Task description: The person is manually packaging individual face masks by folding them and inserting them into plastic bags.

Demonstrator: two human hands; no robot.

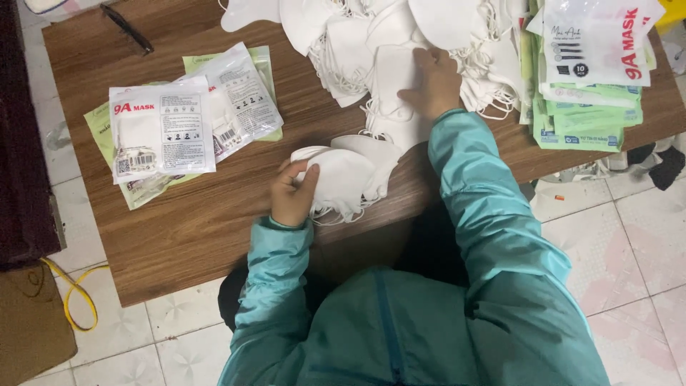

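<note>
Head view was taken looking down on a wooden bench (214,214), which is used as the landmark throughout. Near the bench's middle, a small stack of white face masks (350,175) was gripped by the left hand (291,196), with the fingers curled over the stack's near edge and the thumb laid on its top. Toward the far edge of the bench, a large heap of loose white masks (371,43) was spread, and the right hand (432,82) was laid flat on it, fingers pressed on one mask but not seen to be closed around it. At the bench's left part, several sealed mask packets (171,125) were lain overlapped, white ones on top of pale green ones. At the bench's right end, a tall pile of green and white packets (586,107) was stacked, just beside the loose heap. A dark pen (128,30) was lain near the far left corner. Both arms were covered by teal jacket sleeves (486,207)
</note>
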